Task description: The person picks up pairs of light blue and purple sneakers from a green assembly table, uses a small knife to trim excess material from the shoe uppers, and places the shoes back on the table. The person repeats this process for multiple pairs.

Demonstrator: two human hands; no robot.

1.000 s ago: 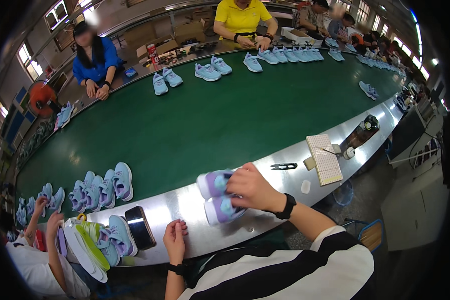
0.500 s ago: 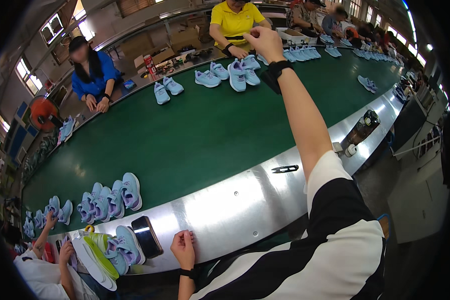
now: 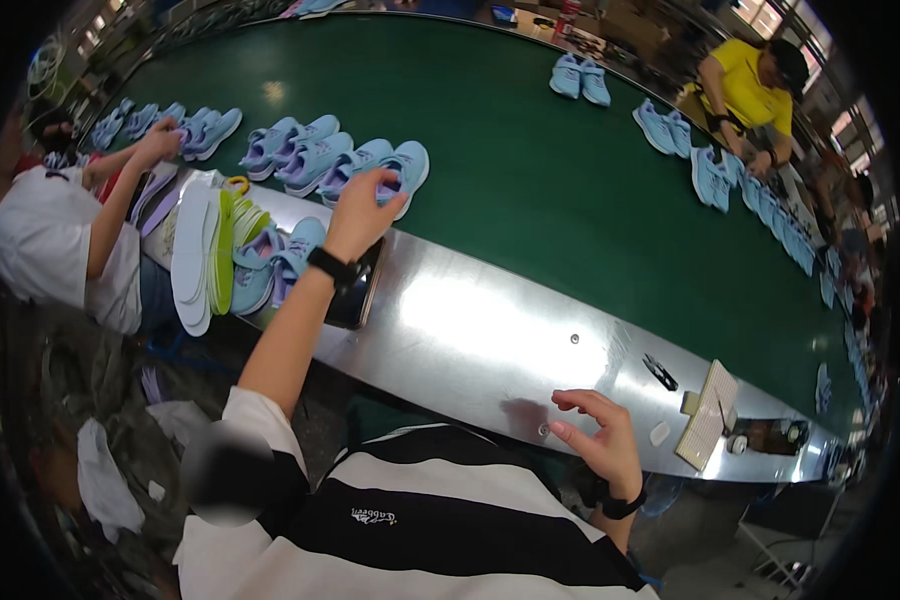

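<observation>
My left hand (image 3: pixel 363 212) reaches out to the left and closes its fingers on a light blue and purple shoe (image 3: pixel 407 168), the last of a row of such shoes (image 3: pixel 305 152) on the green belt (image 3: pixel 540 190). A black watch is on that wrist. My right hand (image 3: pixel 598 438) rests at the near rim of the metal ledge (image 3: pixel 490 320), fingers curled and apart, holding nothing.
A dark phone (image 3: pixel 355 298) lies under my left wrist, beside another blue pair (image 3: pixel 268 265) and stacked insoles (image 3: pixel 202 250). A notepad (image 3: pixel 708 415) and scissors (image 3: pixel 660 372) lie to the right. A co-worker in white (image 3: pixel 50 240) works at left, one in yellow (image 3: pixel 745 85) far across.
My right arm, stretched far across the belt half a second ago, is back at the near rim. My left hand left the rim and went to the shoes. The view swung left.
</observation>
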